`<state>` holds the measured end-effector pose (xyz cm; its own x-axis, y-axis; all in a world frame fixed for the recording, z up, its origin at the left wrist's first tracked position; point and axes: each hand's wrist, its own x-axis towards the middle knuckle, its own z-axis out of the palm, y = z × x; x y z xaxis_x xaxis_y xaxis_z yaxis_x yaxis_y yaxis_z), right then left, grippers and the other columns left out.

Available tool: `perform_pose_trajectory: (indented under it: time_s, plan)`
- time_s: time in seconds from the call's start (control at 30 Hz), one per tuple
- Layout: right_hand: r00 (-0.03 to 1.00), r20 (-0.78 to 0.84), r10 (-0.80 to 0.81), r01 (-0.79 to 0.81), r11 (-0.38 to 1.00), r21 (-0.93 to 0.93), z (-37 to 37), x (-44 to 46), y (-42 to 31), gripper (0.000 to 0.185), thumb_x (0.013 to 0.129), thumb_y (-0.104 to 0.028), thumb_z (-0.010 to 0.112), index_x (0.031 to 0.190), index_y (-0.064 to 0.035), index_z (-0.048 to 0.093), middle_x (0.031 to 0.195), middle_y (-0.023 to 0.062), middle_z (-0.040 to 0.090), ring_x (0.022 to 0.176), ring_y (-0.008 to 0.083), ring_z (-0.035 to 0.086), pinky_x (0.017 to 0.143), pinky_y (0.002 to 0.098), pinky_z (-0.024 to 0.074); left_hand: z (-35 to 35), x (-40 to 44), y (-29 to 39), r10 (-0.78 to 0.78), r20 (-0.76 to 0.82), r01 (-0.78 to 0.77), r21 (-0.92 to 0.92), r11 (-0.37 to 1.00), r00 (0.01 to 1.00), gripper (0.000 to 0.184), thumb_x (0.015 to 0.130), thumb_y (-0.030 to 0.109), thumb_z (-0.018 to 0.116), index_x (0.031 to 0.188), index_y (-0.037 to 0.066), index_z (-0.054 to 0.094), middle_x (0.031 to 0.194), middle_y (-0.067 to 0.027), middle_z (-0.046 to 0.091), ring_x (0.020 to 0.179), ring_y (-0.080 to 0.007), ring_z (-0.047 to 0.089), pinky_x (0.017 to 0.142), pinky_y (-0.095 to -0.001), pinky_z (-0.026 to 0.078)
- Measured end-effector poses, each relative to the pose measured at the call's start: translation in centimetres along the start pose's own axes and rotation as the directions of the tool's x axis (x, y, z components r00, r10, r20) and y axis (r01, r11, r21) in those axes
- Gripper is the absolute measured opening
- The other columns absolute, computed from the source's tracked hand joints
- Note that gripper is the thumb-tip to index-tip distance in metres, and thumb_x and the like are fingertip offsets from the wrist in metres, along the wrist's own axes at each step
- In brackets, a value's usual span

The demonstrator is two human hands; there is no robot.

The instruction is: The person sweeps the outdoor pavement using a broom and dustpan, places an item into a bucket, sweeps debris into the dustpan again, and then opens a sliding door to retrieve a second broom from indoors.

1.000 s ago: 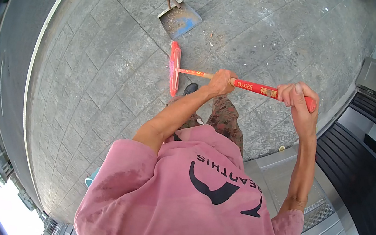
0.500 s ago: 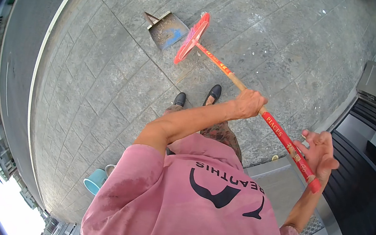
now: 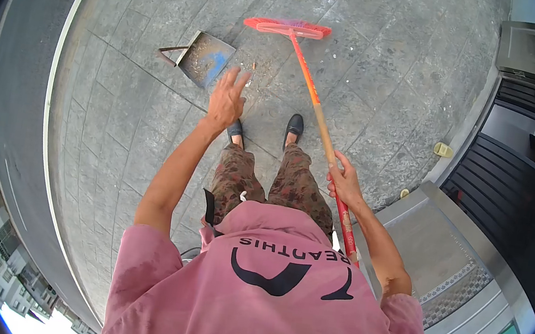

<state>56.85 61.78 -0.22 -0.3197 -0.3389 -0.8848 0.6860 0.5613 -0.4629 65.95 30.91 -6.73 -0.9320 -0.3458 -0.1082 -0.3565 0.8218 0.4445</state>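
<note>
Over the grey paving (image 3: 173, 115), the right hand (image 3: 345, 181) closed round the broom (image 3: 321, 123), its bristles at twelve o'clock. The left hand (image 3: 225, 103) was spread near the dustpan (image 3: 206, 59) at eleven; the road (image 3: 22, 70) ran at nine, the dark gate (image 3: 505, 189) at three.

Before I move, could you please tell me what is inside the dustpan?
Inside the dustpan, brown debris lies scattered beside a blue patch. The pan's surface directly beneath the debris is covered and cannot be seen.
</note>
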Motion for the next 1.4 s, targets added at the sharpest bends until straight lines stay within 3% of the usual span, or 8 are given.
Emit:
perform_pose_trajectory:
  time_s: [0.1, 0.33, 0.43, 0.63, 0.87, 1.1, 1.17, 1.4]
  plan:
    - [0.994, -0.108, 0.0, -0.005, 0.999, -0.049, 1.5, 3.6, 1.6, 0.043, 0.083, -0.013, 0.046, 0.123, -0.0094, 0.03, 0.06, 0.0026, 0.044, 0.04, 0.0092, 0.041, 0.033, 0.0237, 0.0357, -4.2, 1.3, -13.3, -0.172, -0.128, 0.192, 0.175, 0.966, 0.977, 0.075, 0.056, 0.004, 0.07, 0.122, 0.007, 0.034, 0.124, -0.0158, 0.035, 0.117, -0.0322, 0.032, 0.094, -0.0385, 0.032]
    - [0.979, -0.162, 0.124, -0.084, 0.969, 0.231, 5.4, 9.5, 3.7, 0.051, 0.081, -0.012, 0.051, 0.125, -0.0142, 0.026, 0.072, 0.0051, 0.047, 0.046, 0.0095, 0.042, 0.034, 0.0226, 0.0352, -2.5, 3.7, -27.8, -0.148, 0.375, 0.007, 0.352, 0.936, 0.915, 0.046, 0.059, 0.004, 0.064, 0.102, 0.011, 0.052, 0.106, -0.0124, 0.051, 0.107, -0.0282, 0.043, 0.084, -0.0405, 0.039]
    - [0.977, -0.179, 0.117, -0.104, 0.991, 0.081, 5.9, 14.2, 2.3, 0.055, 0.081, -0.013, 0.05, 0.129, -0.016, 0.024, 0.071, 0.0029, 0.046, 0.045, 0.0089, 0.04, 0.033, 0.0228, 0.0342, -1.3, 3.7, -29.2, -0.102, 0.202, 0.035, 0.313, 0.949, 0.974, 0.014, 0.067, 0.004, 0.057, 0.079, 0.008, 0.062, 0.083, -0.0112, 0.06, 0.088, -0.0285, 0.054, 0.076, -0.0372, 0.043]
    - [0.97, -0.242, -0.036, -0.048, 0.941, -0.334, 8.1, 9.3, -2.2, 0.05, 0.083, -0.015, 0.046, 0.13, -0.0165, 0.029, 0.061, 0.0004, 0.041, 0.04, 0.0079, 0.038, 0.032, 0.0245, 0.0343, -6.3, -4.5, -30.3, -0.073, 0.408, -0.041, 0.264, 0.964, 0.91, 0.005, 0.064, 0.007, 0.063, 0.069, 0.008, 0.061, 0.07, -0.0105, 0.059, 0.078, -0.0276, 0.053, 0.069, -0.0354, 0.044]
    - [0.969, -0.059, -0.241, 0.16, 0.789, -0.592, 15.0, 16.0, -7.6, 0.044, 0.084, -0.016, 0.044, 0.127, -0.017, 0.034, 0.057, 0.0042, 0.042, 0.039, 0.0127, 0.038, 0.034, 0.0286, 0.0359, -13.3, -14.0, -26.0, -0.308, 0.26, 0.313, 0.022, 0.95, 0.915, 0.013, 0.066, 0.002, 0.062, 0.079, 0.003, 0.06, 0.067, -0.0142, 0.058, 0.066, -0.0292, 0.054, 0.062, -0.0359, 0.043]
    - [0.898, 0.133, -0.42, 0.297, 0.356, -0.886, 14.1, 21.6, -1.8, 0.041, 0.081, -0.013, 0.044, 0.121, -0.0143, 0.041, 0.081, 0.0241, 0.057, 0.079, 0.0383, 0.055, 0.069, 0.0425, 0.0444, -13.2, -16.8, -24.2, -0.491, 0.258, 0.551, -0.294, 0.781, 0.832, 0.023, 0.079, 0.02, 0.057, 0.074, -0.002, 0.055, 0.05, -0.0057, 0.036, 0.048, -0.0121, 0.032, 0.046, -0.0286, 0.032]
    - [0.958, 0.066, -0.278, 0.192, 0.456, -0.869, 11.8, 17.6, 1.1, 0.042, 0.081, -0.012, 0.044, 0.122, -0.0131, 0.039, 0.084, 0.0258, 0.055, 0.081, 0.042, 0.052, 0.072, 0.0448, 0.0422, -12.1, -17.9, -24.4, -0.545, 0.24, 0.595, -0.302, 0.745, 0.803, 0.03, 0.08, 0.026, 0.056, 0.072, -0.002, 0.055, 0.05, -0.0046, 0.035, 0.048, -0.0115, 0.032, 0.045, -0.0281, 0.031]
    - [0.943, 0.147, -0.298, 0.242, 0.312, -0.919, 10.5, 7.8, 0.8, 0.045, 0.082, -0.009, 0.043, 0.126, -0.0136, 0.034, 0.074, 0.0249, 0.055, 0.07, 0.0416, 0.053, 0.062, 0.0448, 0.041, -8.5, -24.4, -24.6, -0.679, 0.273, 0.729, -0.324, 0.603, 0.682, 0.051, 0.084, 0.042, 0.043, 0.063, -0.003, 0.057, 0.049, -0.0094, 0.047, 0.051, -0.0166, 0.047, 0.053, -0.0309, 0.039]
